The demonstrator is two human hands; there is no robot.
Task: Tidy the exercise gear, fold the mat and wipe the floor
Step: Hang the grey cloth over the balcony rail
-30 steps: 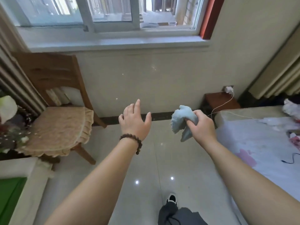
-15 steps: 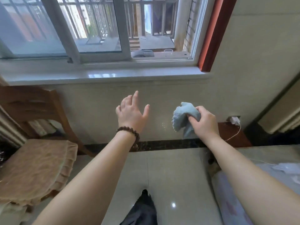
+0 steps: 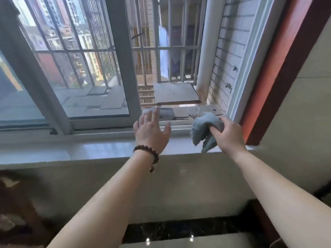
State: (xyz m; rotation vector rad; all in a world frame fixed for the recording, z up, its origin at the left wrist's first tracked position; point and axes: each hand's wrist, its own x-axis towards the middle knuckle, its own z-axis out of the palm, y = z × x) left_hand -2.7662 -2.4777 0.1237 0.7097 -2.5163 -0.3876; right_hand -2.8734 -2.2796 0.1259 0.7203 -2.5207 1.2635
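**Cloth in hand at the window, floor wipe not visibly under way**

Window [image 3: 114, 56] fills the view; right pane slid open, bars outside. Sill [image 3: 89, 151] runs below it, both arms reach over it. Right hand [image 3: 227, 135] has its grip closed round a bunched grey-blue cloth [image 3: 204, 129], loose ends hanging just above the sill, likely being taken to the opening to shake out or set down. Left hand [image 3: 152, 131] is flat, fingers spread, holding nothing, near the frame, probably steadying or reaching. Bead bracelet [image 3: 146, 151] on left wrist. No mat or gear in view.
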